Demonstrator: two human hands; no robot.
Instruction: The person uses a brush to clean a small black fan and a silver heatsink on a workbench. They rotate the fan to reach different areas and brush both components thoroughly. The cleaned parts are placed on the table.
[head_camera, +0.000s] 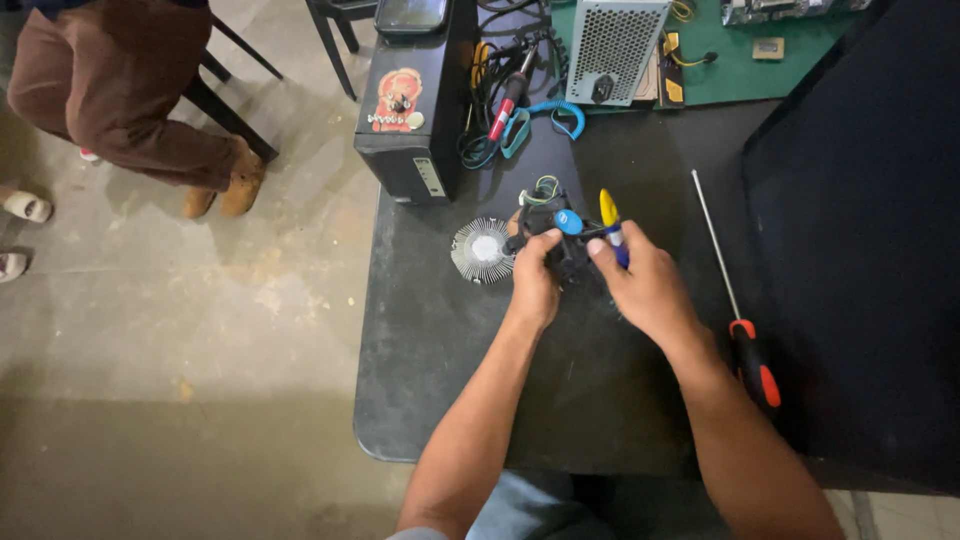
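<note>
**Two hands on a black fan near the table's left edge**

The dark table (600, 400) fills the middle of the view; its left edge runs near to far just left of the work, with a rounded near-left corner, and bare concrete floor (180, 400) lies beyond it. A large black panel (860, 250) covers the table's right side, closing off that way. On the far left corner stands a black computer case (415, 110), and a perforated silver power supply (615, 45) sits further right at the far edge, with a tangle of cables (505, 90) between them. The near part of the table, around the forearms, is open surface.

A long screwdriver (735, 290) with a red and black handle lies right of the hands, its axis running near to far, shaft pointing away and slightly left.

The round finned heatsink (482, 251) lies flat, just left of the hands and close to the left edge.

The black fan (558, 240) is held above the table's middle. The left hand (533, 285) is closed around its left side. The right hand (645, 290) grips a small yellow and blue screwdriver (611, 225), pointing far-left toward the fan.

A seated person's leg (120, 100) shows far left.
</note>
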